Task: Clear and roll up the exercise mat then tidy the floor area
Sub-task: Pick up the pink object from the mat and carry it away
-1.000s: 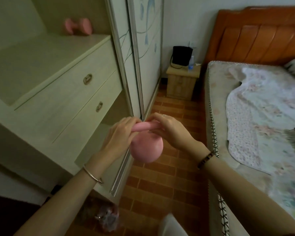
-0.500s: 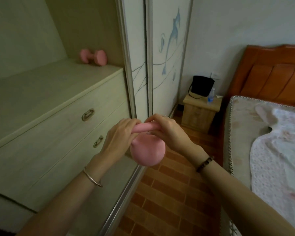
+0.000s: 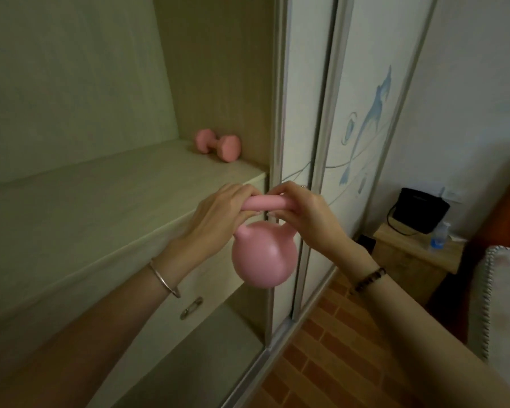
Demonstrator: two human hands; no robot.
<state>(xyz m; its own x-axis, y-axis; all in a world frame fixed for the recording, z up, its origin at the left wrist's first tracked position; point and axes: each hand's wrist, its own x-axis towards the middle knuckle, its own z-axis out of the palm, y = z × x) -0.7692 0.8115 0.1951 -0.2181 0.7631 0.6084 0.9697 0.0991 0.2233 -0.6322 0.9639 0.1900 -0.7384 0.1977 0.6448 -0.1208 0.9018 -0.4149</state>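
A smooth pink round-bodied kettlebell (image 3: 261,254) is held in the air, just in front of the edge of a pale wooden drawer-unit top (image 3: 100,195). Its bar handle is gripped from 9 o'clock by the left hand (image 3: 218,216) and from 3 o'clock by the right hand (image 3: 306,213), the fingers of both curled round it. A pink dumbbell (image 3: 218,144) is seen lying on that top at 11 o'clock, well apart. A black bag (image 3: 421,210) is set on a small wooden bedside table (image 3: 415,257) at 3 o'clock
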